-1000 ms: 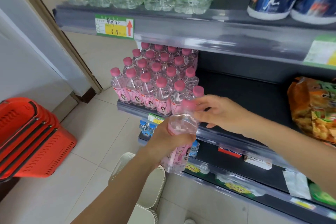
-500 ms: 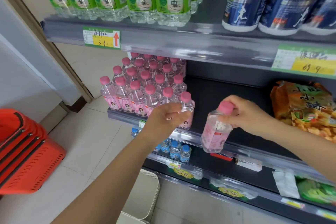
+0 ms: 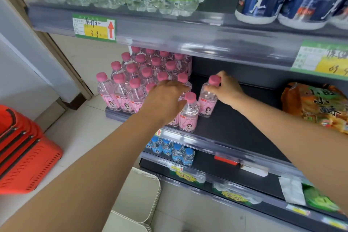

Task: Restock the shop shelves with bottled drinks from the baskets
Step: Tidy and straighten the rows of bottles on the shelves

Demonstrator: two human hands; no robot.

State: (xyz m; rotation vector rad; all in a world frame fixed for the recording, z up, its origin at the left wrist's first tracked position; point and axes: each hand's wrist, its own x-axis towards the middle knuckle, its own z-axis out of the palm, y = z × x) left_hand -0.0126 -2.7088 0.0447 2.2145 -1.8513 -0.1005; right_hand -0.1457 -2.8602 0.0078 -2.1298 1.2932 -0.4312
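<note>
So since half a second back we've carried the pink-capped bottle [image 3: 208,98] off the shelf lip and deeper in; it now stands on the dark middle shelf [image 3: 235,128], a little behind and to the right of the front bottle [image 3: 189,113]. Our right hand [image 3: 227,90] is pinched around its cap and neck, so that grip is closed on the bottle. It leans a touch, and we can't quite tell if the base is fully seated.

Our left hand [image 3: 165,100] has come forward onto the pack of pink bottles [image 3: 131,81], just left of the front bottle, fingers curled over the caps and shoulders. Whether it's actually clutching one or just steadying, we can't tell.

What could go wrong: letting go while the bottle tilts, so it topples into the front bottle, which sits near the shelf edge and could go over onto the blue-capped bottles [image 3: 171,149] below or the white basket [image 3: 139,194] on the floor. Our left wrist dragging back could knock the same one. The snack bag [image 3: 316,105], far right of the bottle, and the red baskets [image 3: 24,152], far left, look safely out of it.
</note>
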